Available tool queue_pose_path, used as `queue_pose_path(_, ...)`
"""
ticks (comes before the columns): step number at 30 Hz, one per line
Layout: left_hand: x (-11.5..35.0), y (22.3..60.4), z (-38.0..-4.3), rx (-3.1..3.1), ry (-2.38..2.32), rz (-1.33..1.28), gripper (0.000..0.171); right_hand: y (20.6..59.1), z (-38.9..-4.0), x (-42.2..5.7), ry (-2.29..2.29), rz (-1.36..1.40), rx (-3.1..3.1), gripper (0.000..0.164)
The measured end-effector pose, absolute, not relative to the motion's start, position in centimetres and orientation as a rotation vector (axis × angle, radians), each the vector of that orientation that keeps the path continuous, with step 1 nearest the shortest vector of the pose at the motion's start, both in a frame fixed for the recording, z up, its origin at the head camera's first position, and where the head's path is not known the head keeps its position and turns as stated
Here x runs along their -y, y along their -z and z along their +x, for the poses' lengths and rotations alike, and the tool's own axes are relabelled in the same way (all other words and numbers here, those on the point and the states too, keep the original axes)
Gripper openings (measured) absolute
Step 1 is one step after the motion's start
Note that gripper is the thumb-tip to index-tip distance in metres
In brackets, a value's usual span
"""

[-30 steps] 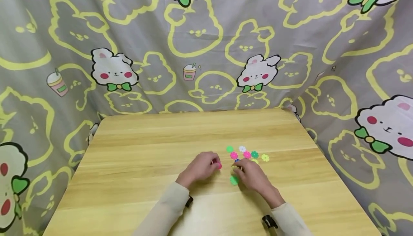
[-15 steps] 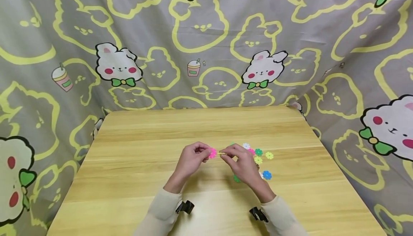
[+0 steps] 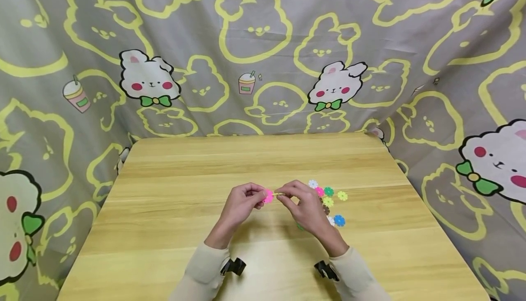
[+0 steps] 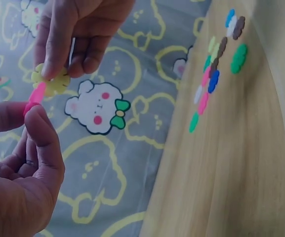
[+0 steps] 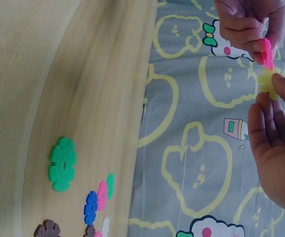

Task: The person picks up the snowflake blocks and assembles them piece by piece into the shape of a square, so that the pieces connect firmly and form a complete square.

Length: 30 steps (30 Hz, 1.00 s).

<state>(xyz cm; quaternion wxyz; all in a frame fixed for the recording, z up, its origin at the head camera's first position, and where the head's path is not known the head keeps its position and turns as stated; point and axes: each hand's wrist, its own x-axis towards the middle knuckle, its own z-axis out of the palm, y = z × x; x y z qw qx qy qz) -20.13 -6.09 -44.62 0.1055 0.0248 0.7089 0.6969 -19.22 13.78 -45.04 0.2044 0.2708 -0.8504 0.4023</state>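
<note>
Above the table, my left hand (image 3: 241, 203) pinches a pink flower-shaped plastic disc (image 3: 268, 196) between thumb and forefinger. Facing it, my right hand (image 3: 305, 206) holds a yellow flower-shaped disc (image 4: 59, 83) by its edge. The two discs meet rim to rim, with the yellow one turned crosswise to the pink one. Whether their slots are joined I cannot tell. In the right wrist view the pink disc (image 5: 267, 53) stands directly over the yellow disc (image 5: 267, 85), and the right fingertips cover part of the yellow.
Several loose discs lie on the wooden table (image 3: 185, 228) beyond and beside my right hand, among them a blue disc (image 3: 339, 220), a yellow one (image 3: 343, 196) and a green one (image 5: 62, 164). A patterned curtain (image 3: 213, 81) hangs behind and along both sides.
Both hands rose from the table a second ago and came together, bringing the pink and yellow discs along. Over the last half second the discs closed the small gap and now touch.
</note>
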Motion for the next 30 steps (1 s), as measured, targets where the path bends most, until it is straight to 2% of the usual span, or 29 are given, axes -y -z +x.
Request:
queue_pose_path(20,5.8,44.6,-19.7,-2.218,-1.963,0.147,0.014,46.0,-19.6,-13.1,-1.052,0.895,2.133,0.014)
queue_pose_path(30,5.7,44.7,-19.7,-2.212,-1.981,0.079,0.017,46.4,-19.8,-12.7,-1.012,0.865,2.135,0.014)
